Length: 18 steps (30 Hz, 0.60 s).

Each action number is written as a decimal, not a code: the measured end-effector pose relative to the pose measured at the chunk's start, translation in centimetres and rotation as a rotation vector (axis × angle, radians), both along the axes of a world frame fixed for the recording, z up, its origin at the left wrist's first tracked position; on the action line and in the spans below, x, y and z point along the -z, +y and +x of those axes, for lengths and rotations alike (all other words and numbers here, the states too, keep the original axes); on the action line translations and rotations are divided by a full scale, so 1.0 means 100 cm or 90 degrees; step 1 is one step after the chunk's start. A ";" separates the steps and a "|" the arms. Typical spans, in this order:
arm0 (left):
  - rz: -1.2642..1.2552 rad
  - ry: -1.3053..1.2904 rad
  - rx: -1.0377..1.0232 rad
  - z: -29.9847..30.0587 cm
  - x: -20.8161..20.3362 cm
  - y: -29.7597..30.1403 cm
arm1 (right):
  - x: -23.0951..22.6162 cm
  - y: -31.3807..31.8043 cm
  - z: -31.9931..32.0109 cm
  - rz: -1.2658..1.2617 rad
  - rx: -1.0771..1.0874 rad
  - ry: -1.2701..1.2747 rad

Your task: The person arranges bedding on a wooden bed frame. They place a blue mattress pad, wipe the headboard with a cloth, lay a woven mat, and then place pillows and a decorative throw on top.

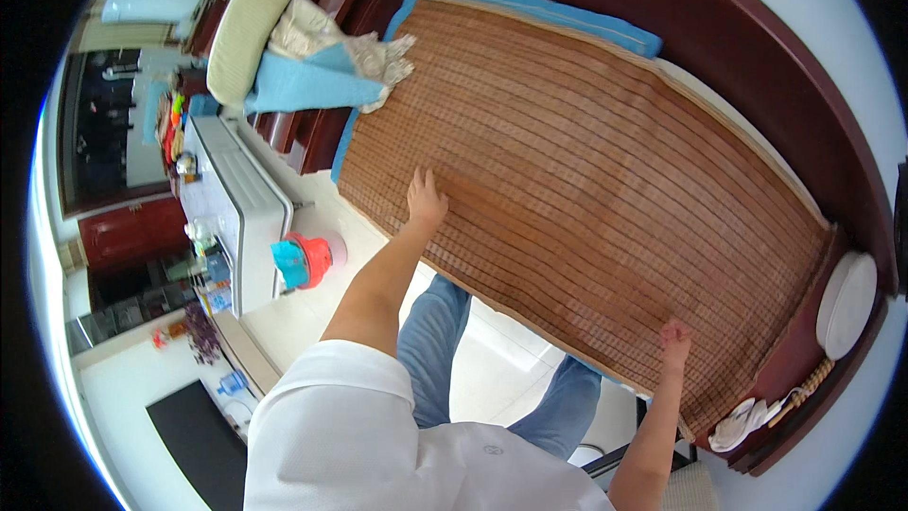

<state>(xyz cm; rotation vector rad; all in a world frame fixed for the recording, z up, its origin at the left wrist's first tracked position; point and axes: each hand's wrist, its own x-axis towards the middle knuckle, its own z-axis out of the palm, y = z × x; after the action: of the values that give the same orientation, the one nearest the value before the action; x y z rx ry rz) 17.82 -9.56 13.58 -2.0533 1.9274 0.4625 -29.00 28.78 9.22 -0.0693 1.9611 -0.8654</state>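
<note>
Brown woven mat [567,189]: one
Left hand [427,197]: one, spread on the mat
Right hand [675,336]: one, over the mat, grip cannot tell

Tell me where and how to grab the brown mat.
The mat is probably best gripped at its front edge, coming from your side, left hand and right hand apart, thumbs above, fingers below. It lies flat and broad, so its face offers little to pinch, while that long edge faces you.
</note>
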 end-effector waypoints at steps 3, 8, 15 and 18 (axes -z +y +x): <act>-0.044 0.088 -0.096 0.054 0.032 -0.064 | 0.012 -0.071 0.026 -0.079 -0.047 0.080; -0.046 0.435 -0.491 0.121 0.036 -0.197 | -0.032 -0.280 0.179 -0.098 -0.213 0.230; -0.026 1.011 -0.654 0.157 -0.043 -0.316 | -0.043 -0.450 0.337 -0.154 -0.510 0.232; -0.113 0.931 -0.437 0.182 -0.108 -0.396 | -0.015 -0.473 0.355 -0.175 -0.564 0.237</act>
<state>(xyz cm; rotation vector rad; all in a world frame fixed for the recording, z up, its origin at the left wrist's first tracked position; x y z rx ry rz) 36.05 -49.11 24.35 -2.7235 1.5763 2.5676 6.47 -18.54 10.72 -1.2327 1.8301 -0.5226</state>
